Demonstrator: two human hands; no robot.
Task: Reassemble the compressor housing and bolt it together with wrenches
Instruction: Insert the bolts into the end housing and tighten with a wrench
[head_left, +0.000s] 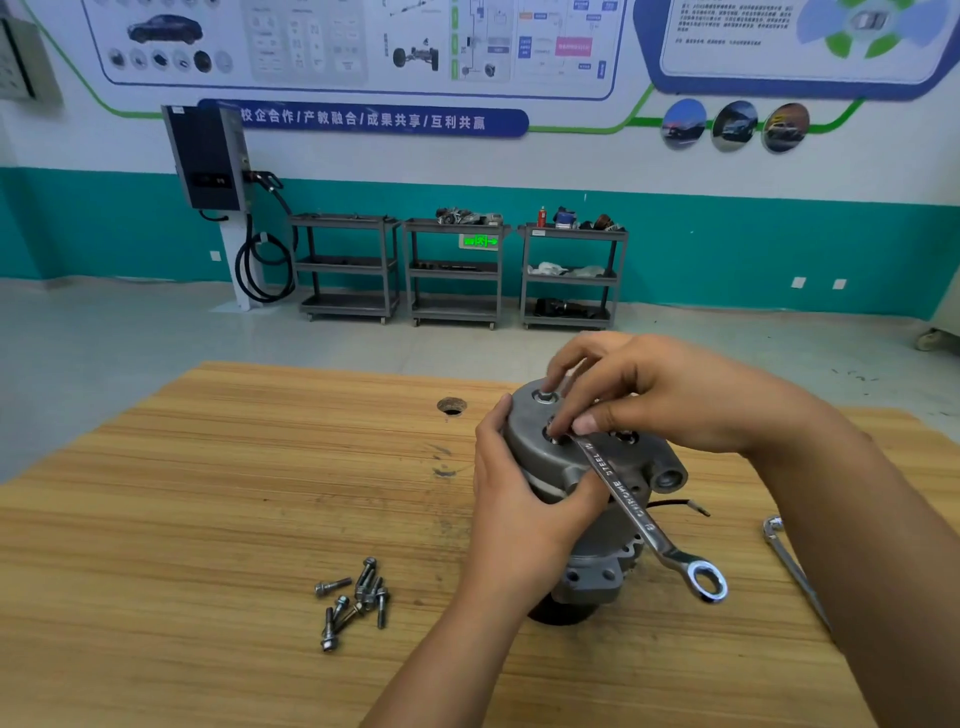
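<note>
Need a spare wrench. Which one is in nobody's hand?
The wrench on the table beside the right forearm; the right hand holds the labelled wrench on the housing.

Compressor housing (639, 467): grey cast metal, standing on end on the bench (208, 493), round cover facing up, port boss jutting right. Left hand (519, 493) is gripping its side. A bolt (548, 397) is sitting in the cover's far hole.

Combination wrench (640, 514): silver, stamped CHROME STEEL. Right hand (665, 395) is pinching its upper end at a cover hole; the shaft is slanting down across the housing, ring end hanging free.

Second wrench (787, 556) is lying flat, well right.

Loose bolts (358, 597) are lying heaped, near left.
</note>
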